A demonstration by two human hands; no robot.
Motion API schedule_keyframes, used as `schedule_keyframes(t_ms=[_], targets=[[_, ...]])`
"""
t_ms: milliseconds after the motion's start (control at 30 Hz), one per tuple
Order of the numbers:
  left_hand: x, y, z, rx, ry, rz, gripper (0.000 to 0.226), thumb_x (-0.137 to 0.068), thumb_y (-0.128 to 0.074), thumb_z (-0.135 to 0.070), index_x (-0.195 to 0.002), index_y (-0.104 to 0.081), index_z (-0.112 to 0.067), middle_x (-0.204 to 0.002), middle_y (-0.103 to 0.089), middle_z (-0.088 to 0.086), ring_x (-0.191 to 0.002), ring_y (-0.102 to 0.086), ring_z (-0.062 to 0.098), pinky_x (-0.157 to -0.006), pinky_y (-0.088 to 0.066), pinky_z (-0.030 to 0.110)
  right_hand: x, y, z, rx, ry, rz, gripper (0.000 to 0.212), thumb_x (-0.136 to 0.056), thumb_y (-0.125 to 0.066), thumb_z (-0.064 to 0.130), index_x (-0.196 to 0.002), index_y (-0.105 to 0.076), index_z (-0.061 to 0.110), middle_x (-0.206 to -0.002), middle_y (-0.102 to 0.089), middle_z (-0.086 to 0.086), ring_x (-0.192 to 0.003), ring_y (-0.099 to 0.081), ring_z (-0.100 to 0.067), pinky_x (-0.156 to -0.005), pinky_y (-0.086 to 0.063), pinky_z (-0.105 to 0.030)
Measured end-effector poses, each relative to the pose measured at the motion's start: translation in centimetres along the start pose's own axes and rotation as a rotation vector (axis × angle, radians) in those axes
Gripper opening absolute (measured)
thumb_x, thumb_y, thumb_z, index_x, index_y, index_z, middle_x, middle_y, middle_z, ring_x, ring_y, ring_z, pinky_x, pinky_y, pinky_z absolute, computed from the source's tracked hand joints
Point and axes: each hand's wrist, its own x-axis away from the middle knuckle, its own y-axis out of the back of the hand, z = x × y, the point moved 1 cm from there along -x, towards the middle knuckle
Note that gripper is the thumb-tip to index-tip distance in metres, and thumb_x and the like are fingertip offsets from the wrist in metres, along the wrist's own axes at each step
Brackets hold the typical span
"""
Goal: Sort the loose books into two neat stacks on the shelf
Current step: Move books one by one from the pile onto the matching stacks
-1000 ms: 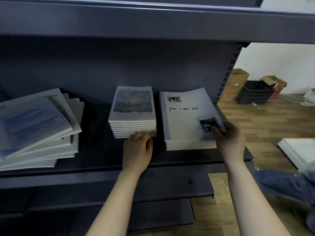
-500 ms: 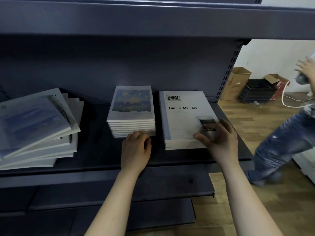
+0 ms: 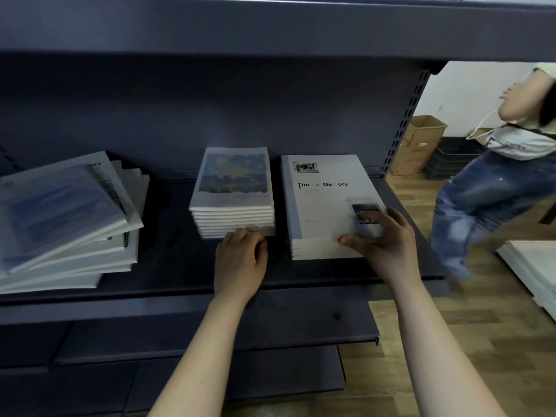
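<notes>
Two squared stacks lie on the dark shelf board [image 3: 168, 266]. The smaller stack [image 3: 233, 179] has a blue and yellow cover; my left hand [image 3: 240, 260] presses its fingertips against that stack's front edge. To its right sits the larger stack [image 3: 322, 200], topped by a white "Time & Memory" cover. My right hand [image 3: 382, 236] rests on its front right corner, fingers spread on the cover and thumb along the front edge. A loose, slanted pile of books [image 3: 66, 212] lies at the shelf's left end.
The upper shelf [image 3: 240, 22] overhangs the books. Lower shelf boards [image 3: 210, 332] jut out below my arms. A person in jeans [image 3: 481, 200] stands close on the right. Behind are a cardboard box [image 3: 421, 142] and a dark crate [image 3: 448, 164]; white panels [image 3: 532, 266] lie on the floor.
My right hand slid from the big stack's right side to its front corner, and the skewed top book now lines up with the stack. A person came into view at right. Left hand stayed.
</notes>
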Motion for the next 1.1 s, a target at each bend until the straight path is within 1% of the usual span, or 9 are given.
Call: schedule_keyframes(t_ms=[67, 167, 333, 500, 667, 800, 933, 1033, 1100], targets=[[0.0, 0.0, 0.0, -0.005, 0.001, 0.002, 0.014, -0.093, -0.052, -0.024, -0.091, -0.065, -0.018, -0.093, -0.059, -0.002, -0.089, -0.051, 0.019, -0.074, -0.041, 0.034, -0.3, 0.0, -0.2, -0.011, 0.010, 0.011, 0.075, -0.049, -0.071, 0.072, -0.111, -0.067, 0.030, -0.136, -0.048, -0.006, -0.130, -0.039, -0.030, -0.103, -0.039, -0.049], [0.1, 0.0, -0.1, -0.010, 0.003, 0.002, 0.015, -0.093, -0.051, -0.025, -0.091, -0.064, -0.019, -0.093, -0.059, -0.002, -0.090, -0.051, 0.018, -0.073, -0.039, 0.032, -0.5, -0.1, -0.3, -0.008, 0.001, 0.031, 0.074, -0.050, -0.075, 0.069, -0.113, -0.065, 0.031, -0.140, -0.045, -0.007, -0.135, -0.034, -0.028, -0.106, -0.037, -0.046], [0.0, 0.0, -0.1, -0.032, 0.003, 0.004, 0.014, -0.093, -0.051, -0.025, -0.092, -0.064, -0.019, -0.093, -0.060, -0.002, -0.089, -0.051, 0.018, -0.072, -0.039, 0.032, -0.9, -0.1, -0.7, -0.023, -0.013, 0.073, 0.080, -0.042, -0.071, 0.077, -0.112, -0.062, 0.039, -0.140, -0.043, -0.003, -0.133, -0.037, -0.027, -0.104, -0.040, -0.049], [0.0, 0.0, -0.1, -0.033, 0.013, 0.006, 0.016, -0.093, -0.050, -0.026, -0.092, -0.064, -0.019, -0.093, -0.059, -0.002, -0.090, -0.051, 0.018, -0.073, -0.039, 0.032, -0.7, -0.1, -0.3, -0.041, -0.014, 0.065, 0.078, -0.045, -0.077, 0.068, -0.114, -0.063, 0.034, -0.142, -0.041, -0.004, -0.136, -0.032, -0.027, -0.106, -0.037, -0.048], [0.0, 0.0, -0.2, -0.037, 0.016, 0.012, 0.015, -0.093, -0.050, -0.026, -0.092, -0.064, -0.019, -0.094, -0.059, -0.002, -0.090, -0.050, 0.019, -0.074, -0.038, 0.032, -0.7, -0.1, -0.3, -0.046, -0.014, 0.063, 0.078, -0.046, -0.078, 0.065, -0.115, -0.064, 0.031, -0.142, -0.041, -0.005, -0.136, -0.032, -0.027, -0.107, -0.037, -0.046], [0.0, -0.1, -0.2, -0.040, 0.017, 0.020, 0.015, -0.092, -0.051, -0.026, -0.092, -0.064, -0.019, -0.094, -0.059, -0.002, -0.091, -0.051, 0.019, -0.074, -0.039, 0.033, -0.6, 0.1, 0.2, -0.043, -0.045, 0.078, 0.079, -0.047, -0.077, 0.065, -0.116, -0.063, 0.031, -0.145, -0.039, -0.004, -0.138, -0.028, -0.025, -0.109, -0.033, -0.046], [0.0, 0.0, 0.0, -0.015, 0.011, 0.027, 0.015, -0.092, -0.051, -0.026, -0.092, -0.064, -0.020, -0.094, -0.059, -0.003, -0.091, -0.050, 0.018, -0.074, -0.039, 0.032, 0.0, 0.5, 1.0, 0.105, -0.037, 0.089, 0.072, -0.058, -0.078, 0.063, -0.121, -0.058, 0.036, -0.149, -0.033, -0.001, -0.138, -0.024, -0.029, -0.109, -0.024, -0.050], [0.1, 0.2, 0.1, 0.054, 0.015, 0.031, 0.014, -0.093, -0.051, -0.023, -0.091, -0.064, -0.020, -0.093, -0.060, -0.004, -0.089, -0.051, 0.017, -0.075, -0.042, 0.035, 0.2, 0.5, 0.9, 0.201, -0.009, 0.069, 0.070, -0.060, -0.072, 0.069, -0.122, -0.058, 0.038, -0.154, -0.028, -0.002, -0.143, -0.017, -0.028, -0.112, -0.014, -0.053], [0.2, 0.6, 0.1, 0.108, 0.017, 0.023, 0.014, -0.093, -0.050, -0.022, -0.091, -0.063, -0.019, -0.091, -0.060, -0.004, -0.087, -0.051, 0.016, -0.075, -0.045, 0.037, 0.6, 0.4, 0.8, 0.235, 0.042, 0.020, 0.065, -0.062, -0.065, 0.076, -0.115, -0.063, 0.039, -0.151, -0.035, 0.001, -0.142, -0.020, -0.027, -0.112, -0.012, -0.054]])
